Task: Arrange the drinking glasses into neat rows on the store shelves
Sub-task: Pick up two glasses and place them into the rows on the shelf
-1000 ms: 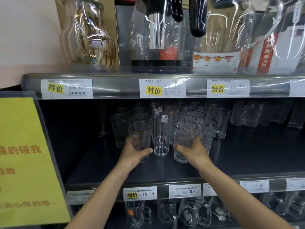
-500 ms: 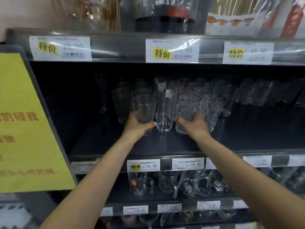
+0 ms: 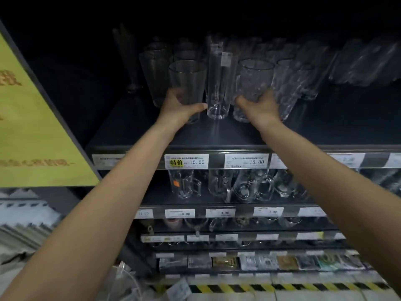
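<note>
Up on the dark shelf point(image 3: 217, 135), each hand clasped a glass. Left hand point(image 3: 181, 109) wrapped the smooth tumbler point(image 3: 187, 81); right hand point(image 3: 259, 108) wrapped the dimpled tumbler point(image 3: 253, 81).

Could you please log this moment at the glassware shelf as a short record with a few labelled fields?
setting: dark store shelf stocked with clear glasses
left hand: wrapped around the base of a smooth tumbler
right hand: gripping the base of a textured tumbler
between them: tall narrow glass, upright, not held
behind: more glasses in rows, dim and hard to count
price tags: two on the shelf edge read 10.00
shelf below: handled glass mugs
far left: yellow sign
</note>
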A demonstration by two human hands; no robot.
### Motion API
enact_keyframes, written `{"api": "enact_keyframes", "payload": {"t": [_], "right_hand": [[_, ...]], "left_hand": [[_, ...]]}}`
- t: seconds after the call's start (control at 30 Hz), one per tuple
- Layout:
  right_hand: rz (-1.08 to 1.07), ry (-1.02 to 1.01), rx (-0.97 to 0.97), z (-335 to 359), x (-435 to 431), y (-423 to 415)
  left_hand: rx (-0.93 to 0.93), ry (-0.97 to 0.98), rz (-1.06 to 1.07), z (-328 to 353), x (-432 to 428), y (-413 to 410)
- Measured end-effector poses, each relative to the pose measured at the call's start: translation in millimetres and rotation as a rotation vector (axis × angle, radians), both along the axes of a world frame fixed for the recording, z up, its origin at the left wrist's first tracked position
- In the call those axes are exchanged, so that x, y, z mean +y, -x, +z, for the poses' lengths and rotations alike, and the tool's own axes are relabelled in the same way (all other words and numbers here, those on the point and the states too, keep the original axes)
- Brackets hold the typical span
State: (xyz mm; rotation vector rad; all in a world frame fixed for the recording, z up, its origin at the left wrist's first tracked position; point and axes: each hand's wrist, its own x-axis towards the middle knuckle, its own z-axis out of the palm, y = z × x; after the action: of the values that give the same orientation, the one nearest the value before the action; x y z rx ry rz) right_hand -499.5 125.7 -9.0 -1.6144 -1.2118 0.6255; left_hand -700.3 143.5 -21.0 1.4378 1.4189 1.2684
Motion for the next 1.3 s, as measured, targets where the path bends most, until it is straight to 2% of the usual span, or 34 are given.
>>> {"api": "enact_keyframes", "payload": {"t": [1.3], "right_hand": [[-0.078, 0.011, -0.074, 0.4, 0.1, -0.2]], "left_hand": [[-0.009, -0.033, 0.05, -4.8, 4.3, -4.1]]}}
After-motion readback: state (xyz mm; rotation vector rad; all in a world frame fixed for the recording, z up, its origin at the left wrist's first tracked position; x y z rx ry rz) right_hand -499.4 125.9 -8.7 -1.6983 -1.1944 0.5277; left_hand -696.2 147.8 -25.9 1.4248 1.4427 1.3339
